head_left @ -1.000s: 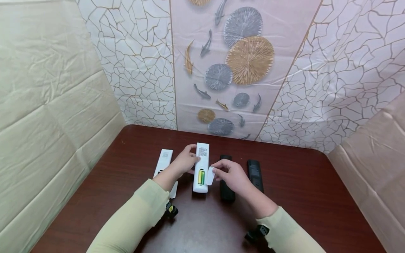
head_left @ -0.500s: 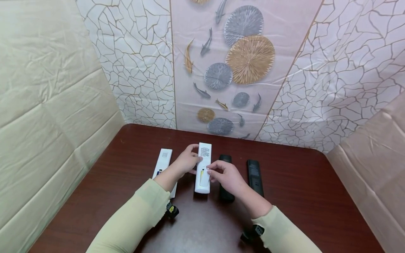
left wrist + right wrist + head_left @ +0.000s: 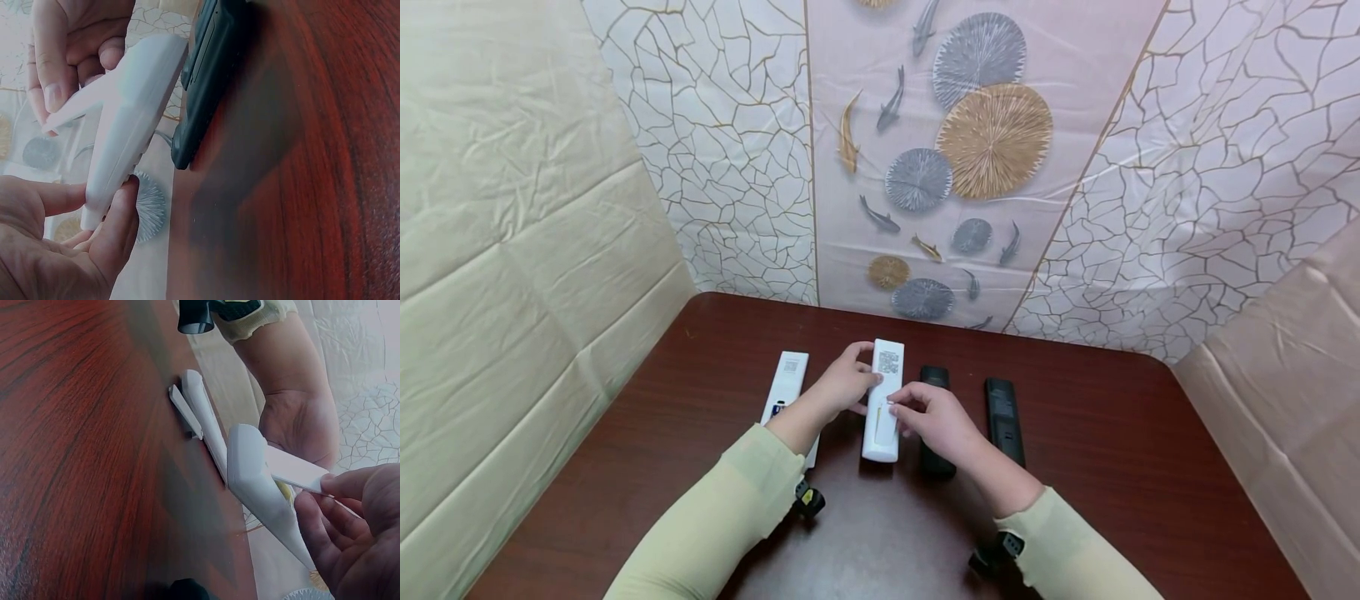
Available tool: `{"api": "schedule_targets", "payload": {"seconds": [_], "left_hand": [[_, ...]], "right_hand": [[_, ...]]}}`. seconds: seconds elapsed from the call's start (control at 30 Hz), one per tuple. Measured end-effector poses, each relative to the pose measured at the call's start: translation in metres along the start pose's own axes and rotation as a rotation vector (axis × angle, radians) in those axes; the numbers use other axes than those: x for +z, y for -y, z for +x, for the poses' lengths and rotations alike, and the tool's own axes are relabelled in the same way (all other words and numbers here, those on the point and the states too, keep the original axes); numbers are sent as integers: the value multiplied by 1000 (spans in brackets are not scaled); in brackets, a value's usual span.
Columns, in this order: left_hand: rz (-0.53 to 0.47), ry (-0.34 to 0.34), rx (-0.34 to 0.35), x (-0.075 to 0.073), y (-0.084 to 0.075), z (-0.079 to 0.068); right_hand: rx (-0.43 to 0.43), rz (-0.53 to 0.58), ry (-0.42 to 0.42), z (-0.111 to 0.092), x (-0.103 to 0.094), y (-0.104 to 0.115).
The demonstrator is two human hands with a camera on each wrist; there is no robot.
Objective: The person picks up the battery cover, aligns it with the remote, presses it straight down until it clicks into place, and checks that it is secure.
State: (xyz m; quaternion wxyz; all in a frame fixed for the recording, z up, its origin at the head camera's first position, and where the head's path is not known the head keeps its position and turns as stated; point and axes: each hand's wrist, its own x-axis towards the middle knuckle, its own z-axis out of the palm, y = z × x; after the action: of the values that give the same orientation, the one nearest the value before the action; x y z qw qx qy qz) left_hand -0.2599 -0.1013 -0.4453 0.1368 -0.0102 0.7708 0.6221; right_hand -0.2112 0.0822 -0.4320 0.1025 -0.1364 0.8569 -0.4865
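A white remote control (image 3: pixel 888 375) is held up over the table, its back with printed text facing up. My left hand (image 3: pixel 841 382) grips it by the upper part, thumb on the back and fingers underneath. My right hand (image 3: pixel 938 417) pinches the white battery cover (image 3: pixel 299 470) at one end. In the right wrist view the cover's other end meets the remote's lower end, and the cover slants up from the back. A bit of yellow battery (image 3: pixel 285 490) shows in the gap beneath it. The left wrist view shows the same wedge between cover and remote.
Left of my hands a second white remote (image 3: pixel 787 379) lies back up with its battery bay uncovered. Its loose cover (image 3: pixel 185 411) lies beside it. Two black remotes, one (image 3: pixel 934 377) partly under my right hand and one (image 3: pixel 1003 417) farther right, lie on the dark red table (image 3: pixel 1112 467).
The right hand has brought the battery cover from beside the remote to over its battery bay, hiding most of the batteries. The left hand has shifted the remote slightly right.
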Motion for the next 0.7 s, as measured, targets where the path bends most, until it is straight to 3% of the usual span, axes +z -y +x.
{"api": "schedule_targets", "payload": {"seconds": [0.3,0.7], "left_hand": [[1,12,-2,1,-2,-3],[-9,5,2,1,-7,-9]], "right_hand": [[-29,-179,-62,7,3,-6],[-66,-212,-85,9,7,-8]]}}
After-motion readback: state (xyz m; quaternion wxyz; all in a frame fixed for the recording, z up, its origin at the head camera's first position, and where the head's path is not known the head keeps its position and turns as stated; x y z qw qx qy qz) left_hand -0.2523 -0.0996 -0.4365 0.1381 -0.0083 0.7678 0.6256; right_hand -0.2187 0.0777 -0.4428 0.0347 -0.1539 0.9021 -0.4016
